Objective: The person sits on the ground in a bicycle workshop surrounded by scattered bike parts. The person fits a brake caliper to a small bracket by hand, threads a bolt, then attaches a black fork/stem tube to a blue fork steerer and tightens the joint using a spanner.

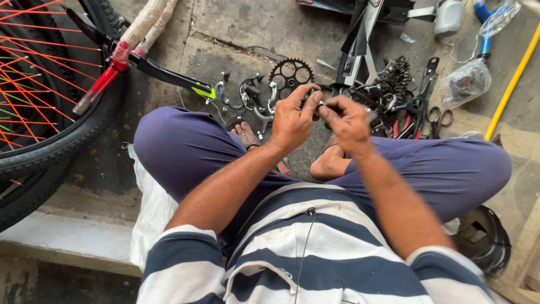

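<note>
My left hand [293, 117] and my right hand [347, 119] meet above my knees, both pinched on a small dark metal part [318, 103] between the fingertips. The part is mostly hidden by my fingers. Just beyond the hands on the concrete floor lie a black toothed chainring [291, 73] and silver derailleur pieces [248, 97].
A bicycle wheel with orange spokes [39, 95] and a black frame tube [169, 75] are at the left. A pile of black sprockets, pliers and scissors [408, 95] lies at the right. A yellow hose [514, 79], plastic bags and a white bottle [448, 16] are farther right.
</note>
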